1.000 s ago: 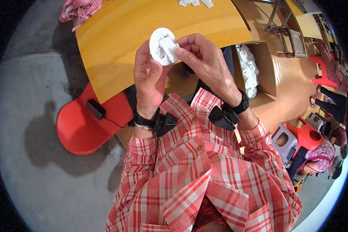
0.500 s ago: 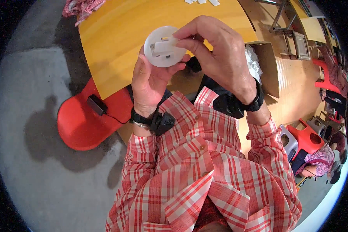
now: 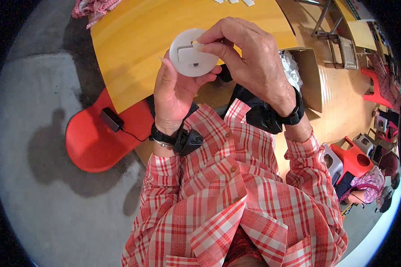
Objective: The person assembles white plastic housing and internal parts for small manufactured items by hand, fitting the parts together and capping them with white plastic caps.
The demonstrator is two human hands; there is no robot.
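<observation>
The white disc [image 3: 187,70] is held at twelve o'clock by the curled fingers of the left hand [image 3: 177,91], while its rectangular insert [image 3: 190,55], now flatter and seemingly better seated, is touched by nearly closed right hand [image 3: 258,62] fingertips, grip unclear.

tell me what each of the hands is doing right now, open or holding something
Left hand: holding the white disc from behind and below.
Right hand: thumb and forefinger closed at the disc's upper right; whether they pinch a part cannot be told.

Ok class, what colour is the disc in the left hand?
The disc is white, seen best in the head view.
</observation>
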